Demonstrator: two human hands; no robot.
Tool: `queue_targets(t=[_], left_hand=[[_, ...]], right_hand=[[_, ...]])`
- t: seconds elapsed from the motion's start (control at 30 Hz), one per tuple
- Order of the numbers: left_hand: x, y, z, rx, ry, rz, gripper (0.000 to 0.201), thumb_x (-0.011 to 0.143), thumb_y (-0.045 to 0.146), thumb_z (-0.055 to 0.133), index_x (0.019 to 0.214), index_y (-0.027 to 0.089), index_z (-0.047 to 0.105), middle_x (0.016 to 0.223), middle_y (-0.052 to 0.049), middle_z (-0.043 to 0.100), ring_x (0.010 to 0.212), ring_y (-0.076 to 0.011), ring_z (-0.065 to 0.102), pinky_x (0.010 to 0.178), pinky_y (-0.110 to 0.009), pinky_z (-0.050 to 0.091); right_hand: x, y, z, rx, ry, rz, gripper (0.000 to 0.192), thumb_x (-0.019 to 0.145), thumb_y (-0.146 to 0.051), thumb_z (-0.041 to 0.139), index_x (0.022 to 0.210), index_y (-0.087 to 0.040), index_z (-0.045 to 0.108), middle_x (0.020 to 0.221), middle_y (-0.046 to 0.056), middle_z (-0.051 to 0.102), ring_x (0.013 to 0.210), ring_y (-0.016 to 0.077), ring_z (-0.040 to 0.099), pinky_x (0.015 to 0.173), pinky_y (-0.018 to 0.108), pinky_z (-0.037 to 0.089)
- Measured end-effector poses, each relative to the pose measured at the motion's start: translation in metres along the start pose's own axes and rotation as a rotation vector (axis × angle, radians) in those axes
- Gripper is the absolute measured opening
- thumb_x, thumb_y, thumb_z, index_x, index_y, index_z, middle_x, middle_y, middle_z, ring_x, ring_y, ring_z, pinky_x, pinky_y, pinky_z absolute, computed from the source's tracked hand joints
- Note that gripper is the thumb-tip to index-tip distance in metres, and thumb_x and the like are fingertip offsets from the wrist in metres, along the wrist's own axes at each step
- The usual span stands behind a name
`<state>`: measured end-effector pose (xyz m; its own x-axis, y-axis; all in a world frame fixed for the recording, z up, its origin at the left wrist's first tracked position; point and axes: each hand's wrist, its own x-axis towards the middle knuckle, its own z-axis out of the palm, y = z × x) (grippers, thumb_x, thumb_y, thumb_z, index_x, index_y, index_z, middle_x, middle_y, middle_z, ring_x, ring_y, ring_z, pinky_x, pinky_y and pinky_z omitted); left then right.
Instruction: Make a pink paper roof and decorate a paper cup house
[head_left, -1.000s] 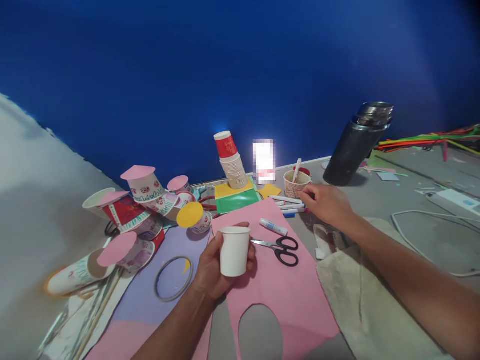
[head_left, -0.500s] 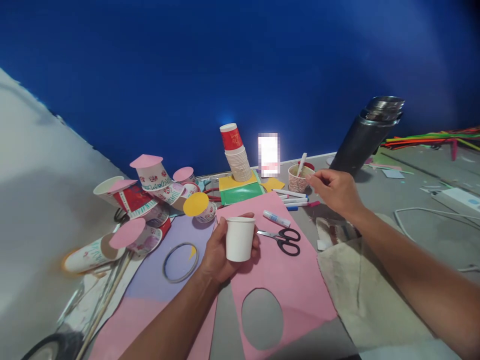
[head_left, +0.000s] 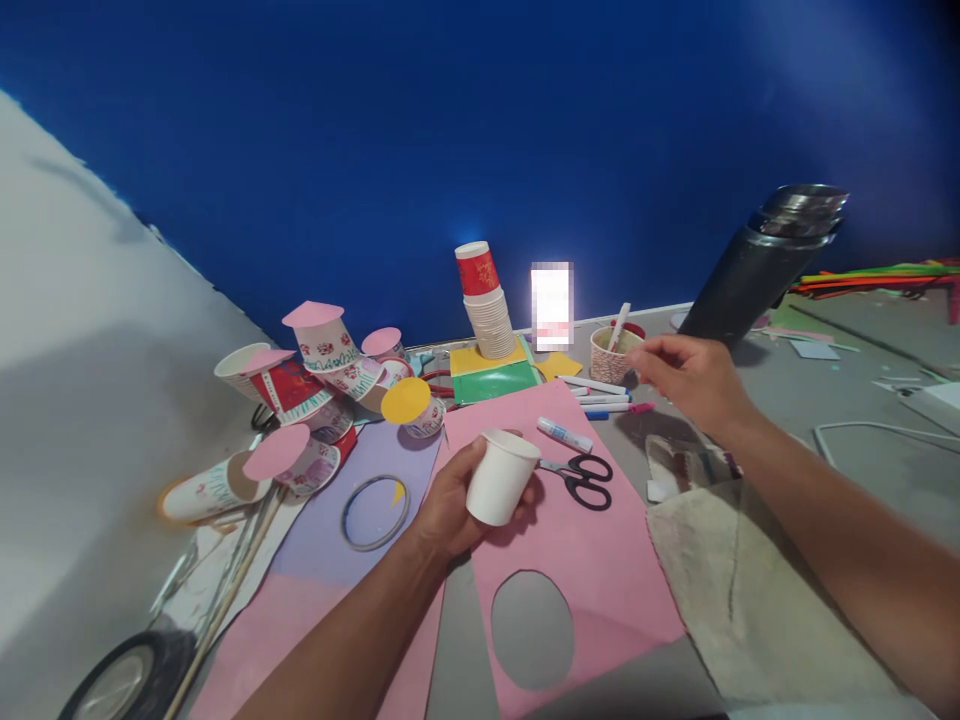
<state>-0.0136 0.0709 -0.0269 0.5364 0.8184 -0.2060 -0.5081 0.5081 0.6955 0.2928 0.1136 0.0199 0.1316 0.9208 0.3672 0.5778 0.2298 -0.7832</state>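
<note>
Here the left hand (head_left: 450, 500) grips one white cup (head_left: 501, 478) over one pink sheet (head_left: 570, 530), while the right hand (head_left: 694, 380) hovers loose and empty near one pair of scissors (head_left: 581, 477).

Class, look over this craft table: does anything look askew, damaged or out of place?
Yes. The pink paper has an oval hole cut out, and decorated cups lie toppled in a heap at left.
</note>
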Motion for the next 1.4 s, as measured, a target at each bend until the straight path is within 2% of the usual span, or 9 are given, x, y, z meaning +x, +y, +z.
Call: queue_targets(t=[0.07,0.17,0.27,0.47,0.6,0.77,1.13,1.3,1.4], left_hand=[[-0.001,-0.002,0.000,0.123,-0.048,0.000,0.054,0.079,0.057,0.087,0.108,0.014,0.071,0.090,-0.012,0.078,0.067,-0.0241,0.073,0.057,-0.031,0.054],[-0.003,-0.004,0.002,0.284,-0.070,-0.011,0.055,0.073,0.055,0.093,0.103,0.014,0.072,0.087,-0.009,0.076,0.066,-0.0193,0.069,0.059,-0.026,0.050],[-0.003,-0.005,0.005,0.358,-0.066,-0.012,0.061,0.068,0.056,0.097,0.106,0.013,0.076,0.092,-0.009,0.075,0.069,-0.0158,0.065,0.061,-0.024,0.047],[-0.003,-0.004,0.011,0.298,0.007,0.044,0.063,0.067,0.054,0.098,0.111,0.016,0.074,0.095,-0.007,0.072,0.071,-0.0162,0.065,0.062,-0.025,0.051],[-0.003,-0.006,0.019,0.272,0.046,0.179,0.068,0.070,0.050,0.098,0.123,0.020,0.072,0.113,-0.010,0.070,0.089,-0.0210,0.069,0.071,-0.030,0.057],[-0.003,-0.008,0.023,0.279,0.096,0.290,0.086,0.058,0.025,0.106,0.134,0.022,0.067,0.124,-0.010,0.070,0.115,-0.0257,0.066,0.093,-0.032,0.057],[-0.008,-0.006,0.022,0.498,0.231,0.317,0.075,0.065,0.013,0.099,0.132,0.025,0.068,0.133,-0.012,0.071,0.126,-0.0314,0.065,0.104,-0.042,0.058],[-0.007,-0.009,0.026,0.402,0.270,0.256,0.077,0.068,0.016,0.098,0.136,0.029,0.064,0.140,-0.013,0.068,0.128,-0.0330,0.064,0.097,-0.043,0.063],[-0.007,-0.011,0.024,0.381,0.287,0.229,0.080,0.066,0.014,0.098,0.137,0.029,0.064,0.137,-0.014,0.070,0.121,-0.0321,0.067,0.088,-0.040,0.065]], right_hand=[[-0.012,-0.013,0.008,0.073,-0.176,-0.046,0.028,0.091,-0.050,0.072,0.100,-0.026,0.080,0.085,0.005,0.079,0.063,0.0203,0.066,0.059,0.037,0.057],[-0.035,-0.028,0.027,0.178,-0.485,-0.160,0.049,0.089,-0.037,0.073,0.137,-0.030,0.073,0.125,0.007,0.078,0.072,0.0165,0.070,0.060,0.032,0.060],[-0.051,-0.032,0.047,0.196,-0.580,-0.351,0.036,0.093,-0.024,0.069,0.128,-0.027,0.077,0.116,0.007,0.079,0.080,0.0167,0.072,0.066,0.029,0.059],[-0.056,-0.027,0.058,0.109,-0.276,-0.535,0.013,0.099,-0.021,0.066,0.090,-0.023,0.074,0.079,0.001,0.073,0.068,0.0156,0.067,0.064,0.029,0.051],[-0.057,-0.028,0.053,-0.007,0.014,-0.639,0.017,0.097,-0.013,0.063,0.088,-0.026,0.068,0.080,0.003,0.074,0.073,0.0192,0.069,0.067,0.032,0.053],[-0.060,-0.027,0.055,-0.064,0.064,-0.724,0.016,0.097,-0.011,0.063,0.094,-0.026,0.068,0.081,0.004,0.076,0.074,0.0196,0.072,0.067,0.033,0.056],[-0.053,-0.033,0.047,-0.070,-0.003,-0.521,0.017,0.097,-0.039,0.067,0.080,-0.036,0.070,0.071,-0.001,0.075,0.058,0.0223,0.069,0.055,0.039,0.057],[0.016,-0.018,-0.003,-0.122,0.271,-0.228,0.039,0.102,-0.055,0.057,0.108,-0.022,0.077,0.080,0.008,0.077,0.064,0.0237,0.069,0.058,0.037,0.052],[0.069,0.003,-0.021,-0.273,0.168,0.144,0.057,0.089,-0.064,0.069,0.122,-0.018,0.076,0.081,0.007,0.075,0.067,0.0227,0.067,0.061,0.034,0.049]])
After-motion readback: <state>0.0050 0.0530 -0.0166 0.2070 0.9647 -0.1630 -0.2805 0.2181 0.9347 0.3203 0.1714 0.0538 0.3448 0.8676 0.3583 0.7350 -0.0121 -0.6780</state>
